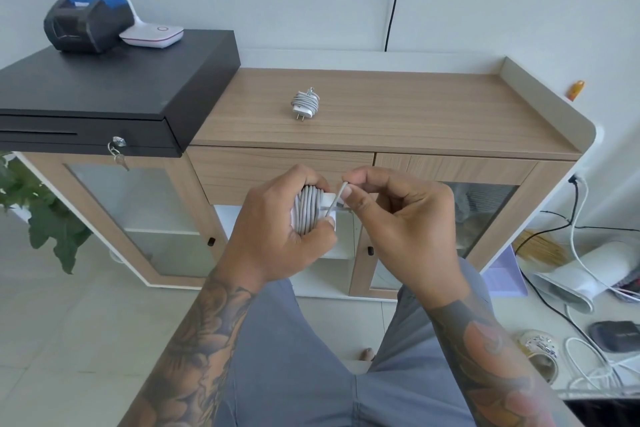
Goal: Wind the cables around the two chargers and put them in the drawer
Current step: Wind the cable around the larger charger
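Observation:
My left hand grips a white charger with grey cable wound round it in several turns. My right hand pinches the loose end of that cable between thumb and forefinger, right beside the charger. Both hands are held in front of the cabinet's closed wooden drawer. A second charger, with its cable wound round it and its prongs pointing toward me, lies on the wooden cabinet top.
A black cash drawer sits on the cabinet's left end, carrying a dark printer and a white lamp base. A plant stands at the left. Cables and clutter lie on the floor at the right.

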